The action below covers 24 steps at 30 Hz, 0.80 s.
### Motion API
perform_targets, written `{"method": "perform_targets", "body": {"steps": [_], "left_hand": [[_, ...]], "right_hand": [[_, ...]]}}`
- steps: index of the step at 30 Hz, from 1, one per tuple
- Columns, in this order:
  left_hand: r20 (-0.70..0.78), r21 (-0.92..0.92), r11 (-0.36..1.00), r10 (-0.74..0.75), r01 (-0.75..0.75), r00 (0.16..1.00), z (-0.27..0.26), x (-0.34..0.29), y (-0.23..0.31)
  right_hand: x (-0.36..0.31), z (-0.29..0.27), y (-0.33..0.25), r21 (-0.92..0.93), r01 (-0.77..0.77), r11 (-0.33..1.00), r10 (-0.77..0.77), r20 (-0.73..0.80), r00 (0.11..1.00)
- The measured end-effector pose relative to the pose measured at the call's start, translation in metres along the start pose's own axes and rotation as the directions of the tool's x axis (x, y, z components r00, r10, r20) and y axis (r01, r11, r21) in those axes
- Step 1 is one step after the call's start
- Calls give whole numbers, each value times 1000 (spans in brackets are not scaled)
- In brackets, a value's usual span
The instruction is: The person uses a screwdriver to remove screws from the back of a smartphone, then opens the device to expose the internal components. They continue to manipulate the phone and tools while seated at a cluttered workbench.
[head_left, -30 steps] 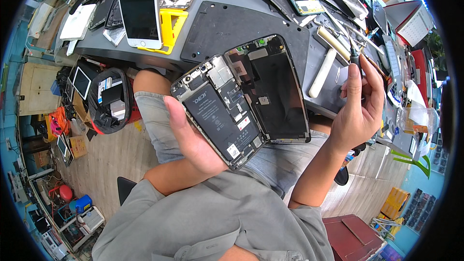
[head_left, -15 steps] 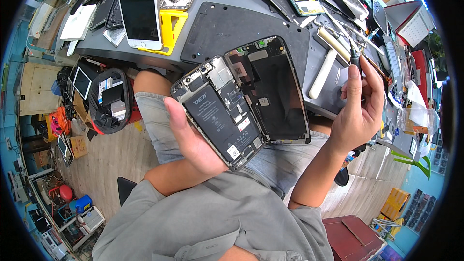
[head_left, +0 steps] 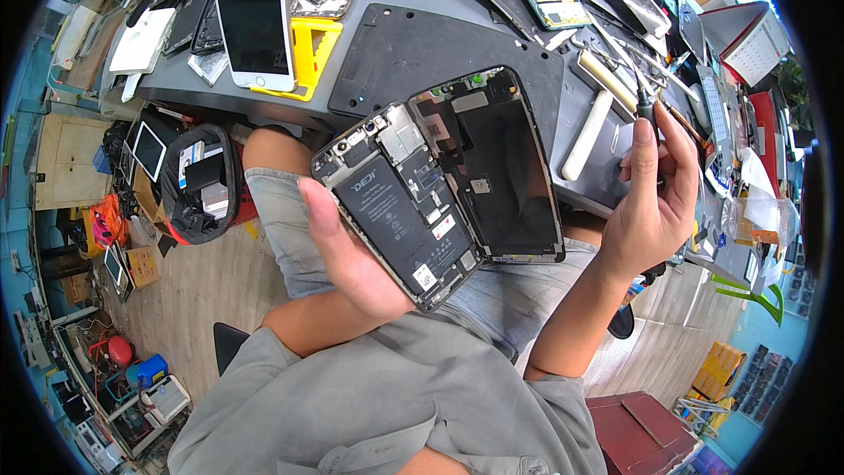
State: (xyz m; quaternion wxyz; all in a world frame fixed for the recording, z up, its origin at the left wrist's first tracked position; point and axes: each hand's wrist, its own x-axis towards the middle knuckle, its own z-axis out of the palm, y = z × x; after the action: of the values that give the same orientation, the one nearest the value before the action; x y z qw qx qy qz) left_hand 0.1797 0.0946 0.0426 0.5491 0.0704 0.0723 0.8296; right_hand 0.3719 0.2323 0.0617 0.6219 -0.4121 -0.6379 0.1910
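Note:
An opened smartphone [head_left: 396, 211] rests in my left hand [head_left: 356, 259], whose thumb lies along its left edge and whose fingers are hidden beneath. Its body shows a black battery [head_left: 378, 202], circuit parts and metal shields. The screen half [head_left: 505, 176] is folded out to the right like a book, inner side up, still joined along the middle. My right hand [head_left: 655, 189] is raised to the right of the phone, apart from it. Between its thumb and forefinger is a slim screwdriver [head_left: 645, 108] with a dark handle, its thin shaft pointing away from me.
Beyond the phone lies a dark work mat [head_left: 422, 53] on the grey table. A white tablet [head_left: 255, 18] leans on a yellow stand [head_left: 316, 53]. White-handled tools [head_left: 587, 136] lie near my right hand. A lined bin [head_left: 207, 185] stands on the floor at left.

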Motion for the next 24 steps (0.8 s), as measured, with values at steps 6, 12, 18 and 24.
{"method": "perform_targets", "body": {"steps": [6,12,18,24], "left_hand": [[18,-20,1000,-6,6,1000,-1,0,-1],[19,-13,1000,-25,25,1000,0,0,1],[20,-20,1000,-22,23,1000,-1,0,1],[-16,-9,1000,-18,18,1000,3,0,1]], "right_hand": [[0,1,-1,0,6,1000,-6,0,1000],[0,0,-1,-9,0,1000,0,1,1000],[0,1,-1,-6,-2,1000,2,1,1000],[0,1,-1,-20,9,1000,-9,0,1000]]}}
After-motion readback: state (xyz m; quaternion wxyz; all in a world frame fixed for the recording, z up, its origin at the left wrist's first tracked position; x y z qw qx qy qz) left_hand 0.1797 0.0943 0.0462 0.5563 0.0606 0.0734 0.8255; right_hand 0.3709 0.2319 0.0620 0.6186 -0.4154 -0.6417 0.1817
